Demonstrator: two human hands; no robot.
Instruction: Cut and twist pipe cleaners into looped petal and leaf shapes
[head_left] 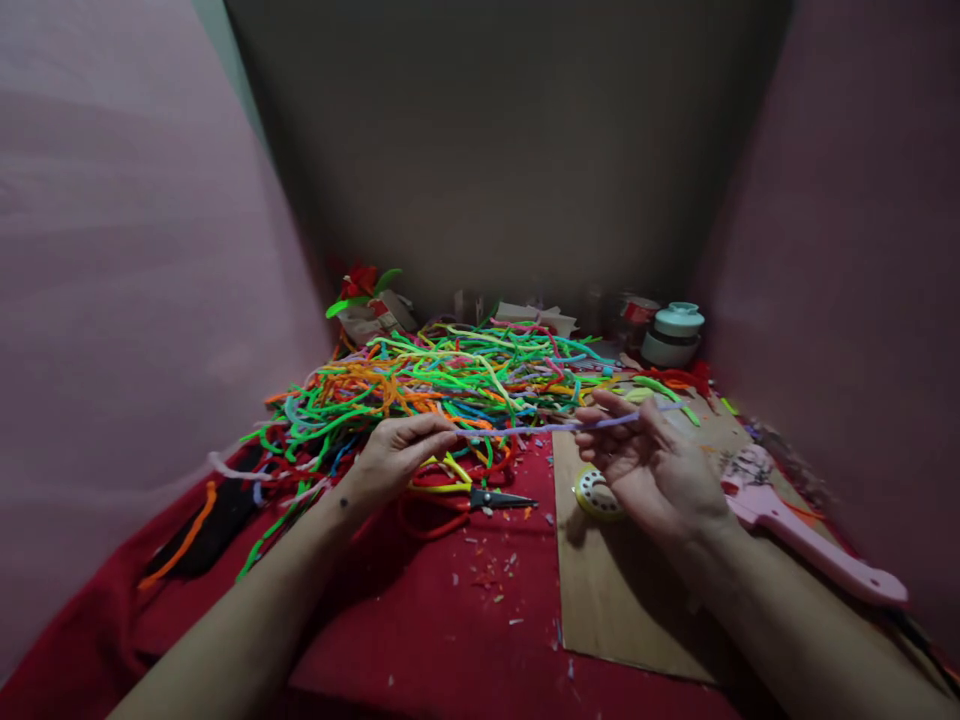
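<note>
A lavender pipe cleaner (525, 430) stretches nearly level between my two hands above the table. My left hand (397, 455) pinches its left end between thumb and fingers. My right hand (660, 470) is turned palm up, its fingers loosely curled, and the pipe cleaner runs across them and past the thumb. Below the strand lie scissors (502, 499) with dark blades pointing right; one handle loop looks yellow and the other red. A round yellow-rimmed disc with holes (598, 492) sits beneath my right hand, partly covered by it.
A large heap of colourful pipe cleaners (450, 370) spreads across the back. A wooden board (630, 620) lies at right on the red cloth (420, 640), with a pink glue-gun-like tool (817, 540) beside it. A teal-lidded jar (675, 335) stands behind. Pink panels (135, 250) flank both sides.
</note>
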